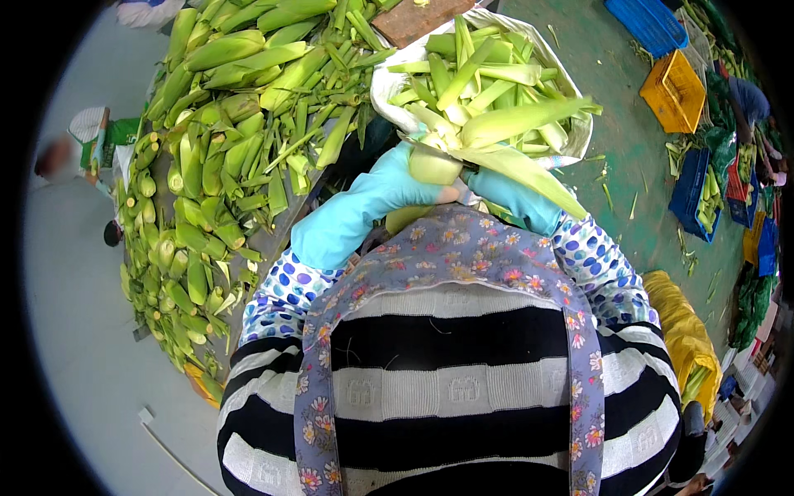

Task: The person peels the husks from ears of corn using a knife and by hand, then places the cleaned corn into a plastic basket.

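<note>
My left hand, in a light blue rubber glove, grips an ear of corn in front of my apron. A bare fingertip shows past the glove. Pale husk leaves spread from the ear, some up over the sack and one down to the right. Close beside the ear is my right hand, gloved in the same blue; a husk leaf covers part of it and what its fingers hold is hidden. Just beyond both hands stands a white woven sack, full of loose green husks.
Unhusked corn lies heaped on a table at my left. A brick sits by the sack's rim. On the green floor at right are blue and yellow crates and a yellow sack. People work at both sides.
</note>
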A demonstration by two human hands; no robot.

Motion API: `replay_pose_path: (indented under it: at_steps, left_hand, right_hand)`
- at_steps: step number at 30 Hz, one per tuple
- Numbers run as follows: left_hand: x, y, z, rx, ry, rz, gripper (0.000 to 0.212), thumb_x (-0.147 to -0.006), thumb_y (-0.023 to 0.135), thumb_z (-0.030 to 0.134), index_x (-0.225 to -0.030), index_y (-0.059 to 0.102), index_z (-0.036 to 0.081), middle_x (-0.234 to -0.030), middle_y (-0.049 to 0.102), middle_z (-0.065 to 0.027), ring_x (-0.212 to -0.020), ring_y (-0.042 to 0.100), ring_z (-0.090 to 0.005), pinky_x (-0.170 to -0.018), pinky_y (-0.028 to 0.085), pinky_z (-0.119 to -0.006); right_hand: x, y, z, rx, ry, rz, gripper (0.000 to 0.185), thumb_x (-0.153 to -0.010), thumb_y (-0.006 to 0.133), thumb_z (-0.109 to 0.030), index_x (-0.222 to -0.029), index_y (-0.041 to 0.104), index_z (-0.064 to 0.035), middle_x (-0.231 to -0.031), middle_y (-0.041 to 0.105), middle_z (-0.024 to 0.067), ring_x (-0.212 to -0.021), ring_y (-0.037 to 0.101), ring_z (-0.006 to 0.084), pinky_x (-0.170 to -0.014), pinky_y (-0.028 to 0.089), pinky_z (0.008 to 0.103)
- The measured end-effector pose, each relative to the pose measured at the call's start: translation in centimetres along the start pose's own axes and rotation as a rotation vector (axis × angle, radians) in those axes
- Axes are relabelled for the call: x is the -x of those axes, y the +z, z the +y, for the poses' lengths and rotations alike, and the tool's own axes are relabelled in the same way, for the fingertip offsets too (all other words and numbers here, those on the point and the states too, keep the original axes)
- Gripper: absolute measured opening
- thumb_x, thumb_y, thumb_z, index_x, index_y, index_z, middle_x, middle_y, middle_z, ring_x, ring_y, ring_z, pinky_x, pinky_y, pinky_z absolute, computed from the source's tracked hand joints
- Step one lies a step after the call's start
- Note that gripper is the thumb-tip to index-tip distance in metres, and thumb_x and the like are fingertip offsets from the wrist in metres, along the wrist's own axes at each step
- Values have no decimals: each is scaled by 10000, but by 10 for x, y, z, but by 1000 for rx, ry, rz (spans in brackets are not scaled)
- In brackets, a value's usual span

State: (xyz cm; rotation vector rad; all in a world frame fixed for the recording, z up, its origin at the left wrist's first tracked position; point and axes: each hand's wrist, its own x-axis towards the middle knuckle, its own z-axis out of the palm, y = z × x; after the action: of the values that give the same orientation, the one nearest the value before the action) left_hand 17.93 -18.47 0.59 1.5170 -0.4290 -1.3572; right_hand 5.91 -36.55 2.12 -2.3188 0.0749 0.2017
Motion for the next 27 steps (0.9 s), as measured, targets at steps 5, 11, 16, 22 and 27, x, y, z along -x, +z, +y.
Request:
replay_pose_path:
  at_steps: [5, 11, 16, 22, 27]
  left_hand:
    - [6, 26, 7, 59, 127, 78, 909, -619, 895, 131, -1369, 397, 15, -1266, 564, -89, -1114, 565, -165, -954, 469, -317]
    - [-8, 21, -21, -177, 300, 209, 899, -615, 909, 192, -1325, 401, -22, -1268, 551, -112, -1113, 558, -170, -959, 467, -318]
    - [0, 25, -4, -243, 383, 219, 895, -598, 918, 213, -1299, 412, -20, -1241, 559, -118, -1095, 567, -178, -961, 463, -327]
    - [19, -2, 17, -96, 419, 326, 862, -576, 933, 205, -1251, 444, -13, -1167, 576, -91, -1047, 567, -176, -953, 463, -333]
    - [16, 11, 8, -96, 523, 315, 872, -583, 926, 188, -1292, 443, 28, -1215, 562, -73, -1114, 550, -169, -979, 454, -323]
  right_hand:
    - [0, 3, -5, 26, 132, 6, 328, -909, 522, -249, -1167, 637, -83, -1088, 666, 171, -1015, 628, 326, -859, 495, 401]
    - [-5, 12, 7, -18, 83, 39, 320, -909, 528, -254, -1151, 646, -80, -1088, 669, 168, -1005, 632, 319, -850, 498, 393]
    - [0, 17, 74, -101, 239, 127, 287, -909, 544, -238, -1114, 662, -76, -986, 658, 137, -885, 615, 273, -757, 488, 369]
    - [84, -42, 160, -422, 806, 407, 242, -925, 611, -231, -1104, 668, -78, -660, 604, 47, -489, 513, 110, -458, 423, 277]
    - [57, -45, 140, -303, 621, 392, 380, -901, 666, -283, -1221, 624, -82, -900, 688, 101, -730, 643, 170, -603, 508, 295]
